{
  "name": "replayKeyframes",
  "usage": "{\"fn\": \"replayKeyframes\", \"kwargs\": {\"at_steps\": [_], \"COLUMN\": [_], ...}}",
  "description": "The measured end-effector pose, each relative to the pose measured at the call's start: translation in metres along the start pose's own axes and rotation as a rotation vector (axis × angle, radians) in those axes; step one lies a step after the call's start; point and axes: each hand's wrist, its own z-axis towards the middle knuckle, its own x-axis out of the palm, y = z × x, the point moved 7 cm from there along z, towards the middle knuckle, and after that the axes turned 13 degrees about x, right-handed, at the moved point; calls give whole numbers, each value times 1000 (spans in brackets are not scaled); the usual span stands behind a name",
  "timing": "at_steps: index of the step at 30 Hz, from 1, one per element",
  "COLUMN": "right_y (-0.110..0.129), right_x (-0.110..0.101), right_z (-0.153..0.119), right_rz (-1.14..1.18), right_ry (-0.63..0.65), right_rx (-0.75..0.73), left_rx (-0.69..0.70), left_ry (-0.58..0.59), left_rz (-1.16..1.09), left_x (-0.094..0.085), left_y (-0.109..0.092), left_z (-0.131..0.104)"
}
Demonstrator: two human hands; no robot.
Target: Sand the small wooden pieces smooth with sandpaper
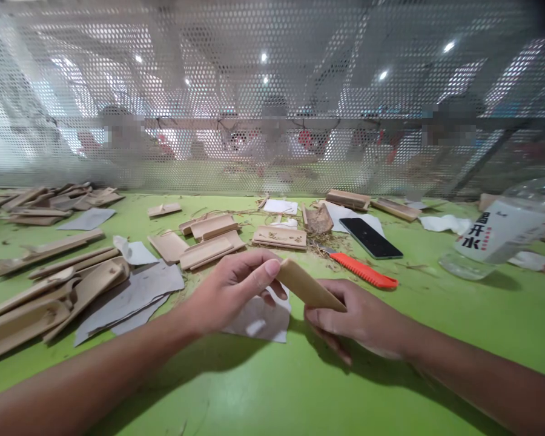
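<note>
The right hand (361, 318) holds a wood piece (309, 287) by its lower end; the left hand (236, 278) has its fingertips at the upper end, whether gripping I cannot tell. Work on it seems under way; how many other pieces (213, 249) are finished is unclear. Beyond lies an orange knife (366, 270). A mesh screen (209, 166) bounds the far side; the near worktop (300, 393) seems roomiest.

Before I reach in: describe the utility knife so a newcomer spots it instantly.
On the green table, find the right hand, holding a wooden strip. Just beyond that hand lies the utility knife, on the near side of the phone. Its ridged, bright orange handle sets it apart from the dark phone and tan wooden pieces nearby.
</note>
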Motion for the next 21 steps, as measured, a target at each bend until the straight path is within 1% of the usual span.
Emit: {"fn": "replayKeyframes", "kwargs": {"at_steps": [2,4,10,14,17,19,21], "right_y": [0,0,3,1,-1,0,-1], "right_x": [-8,-14,-17,-16,-11,-8,-11], "right_z": [0,-1,-3,-2,-1,-2,-1], "right_rz": [-55,-107,-202,-112,-12,23,0], "right_ry": [-121,-199,-272,-248,-142,-63,-53], "right_rx": [-10,-13,-39,-33,-50,-68,-41], "left_rx": [4,3,18,24,-1,-4,11], "left_ry": [6,11,11,-13,-26,-7,31], "left_rz": [36,49,66,151,167,153,173], "left_x": [-1,-2,-1,-5,-7,-6,-5], "left_y": [-1,-1,-4,-6,-4,-1,0], "left_z": [0,-1,0,1,3,4,5]}}
